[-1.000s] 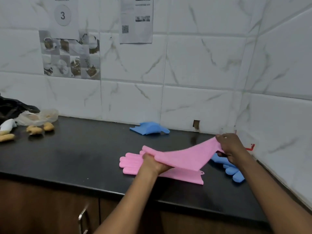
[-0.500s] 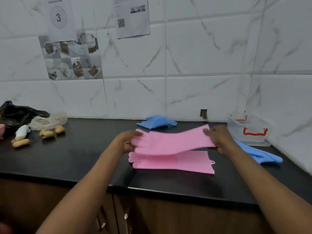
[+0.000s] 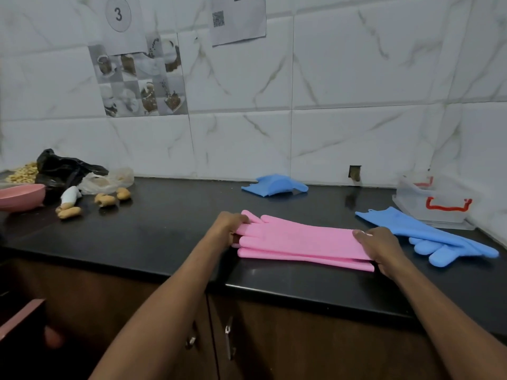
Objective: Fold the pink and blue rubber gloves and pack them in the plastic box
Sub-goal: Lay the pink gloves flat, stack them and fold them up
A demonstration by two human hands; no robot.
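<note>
The left hand (image 3: 229,227) has its fingers curled together over the finger end of the pink gloves (image 3: 299,242), gripping them at the stack's 9 o'clock end. The right hand (image 3: 380,246) lies with fingers together and bent over the cuff end at 3 o'clock, thumb on top, pinching the two layers. Between the hands the pink gloves lie flat, one stacked on the other, near the front edge of the black counter (image 3: 170,223).

Just beyond the right hand, toward 2 o'clock, a blue glove (image 3: 428,234) lies spread out with its fingers pointing toward 4 o'clock; it seems to touch the hand, though contact cannot be told for sure. Behind it, at the corner of the tiled wall, stands the clear plastic box (image 3: 436,201) with red handles, the glove's cuff just beside it. A second blue glove (image 3: 274,185) lies crumpled at 12 o'clock against the wall, well apart from the pink pair. Far off at 10 o'clock sit a pink bowl (image 3: 22,197), a black bag (image 3: 65,168) and some small brown pieces (image 3: 104,200).
</note>
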